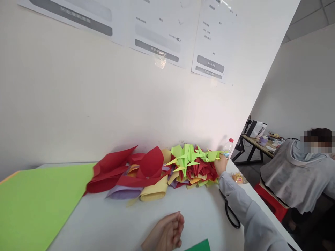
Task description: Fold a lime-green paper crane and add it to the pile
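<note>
My right hand (220,164) reaches out in a grey sleeve to the far right end of a heap of folded paper cranes (192,164). Its fingers are pinched on a light green paper crane (212,155) at the heap's edge. My left hand (166,234) rests on the white table (110,223) near the front edge, fingers loosely curled, with nothing visible in it. Curled sheets of red, yellow and purple paper (136,174) lie left of the cranes.
A large light green sheet (36,205) covers the table's left. Black scissors (231,214) lie under my right forearm. A plastic bottle (227,147) stands at the far right corner, a dark green paper corner (200,246) at the front. A seated person (298,174) is to the right.
</note>
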The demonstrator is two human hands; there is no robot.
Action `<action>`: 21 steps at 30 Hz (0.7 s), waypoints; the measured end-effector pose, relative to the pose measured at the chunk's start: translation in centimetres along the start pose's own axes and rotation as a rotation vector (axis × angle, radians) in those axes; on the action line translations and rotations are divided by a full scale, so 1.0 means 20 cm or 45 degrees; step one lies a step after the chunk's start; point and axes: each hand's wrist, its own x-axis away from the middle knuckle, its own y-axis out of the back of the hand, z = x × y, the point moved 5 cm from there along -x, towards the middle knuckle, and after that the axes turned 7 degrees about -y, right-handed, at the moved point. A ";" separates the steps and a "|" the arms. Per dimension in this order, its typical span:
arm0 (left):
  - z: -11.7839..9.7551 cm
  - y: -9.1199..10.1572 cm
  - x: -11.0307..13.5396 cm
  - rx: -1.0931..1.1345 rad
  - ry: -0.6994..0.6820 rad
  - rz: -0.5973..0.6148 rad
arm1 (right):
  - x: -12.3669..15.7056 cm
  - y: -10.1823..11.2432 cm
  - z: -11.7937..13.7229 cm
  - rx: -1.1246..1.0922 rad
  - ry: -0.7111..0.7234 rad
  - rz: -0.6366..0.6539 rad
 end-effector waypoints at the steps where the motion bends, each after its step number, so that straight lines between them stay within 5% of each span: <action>1: 0.00 0.00 0.00 0.006 0.001 -0.005 | 0.02 0.01 0.00 -0.005 0.035 0.044; 7: 0.00 -0.01 0.00 0.010 0.002 -0.013 | 0.11 0.10 -0.08 -0.038 0.035 0.114; 21: -0.01 -0.01 0.02 0.022 0.015 -0.013 | 0.21 0.09 -0.14 -0.295 -0.137 0.071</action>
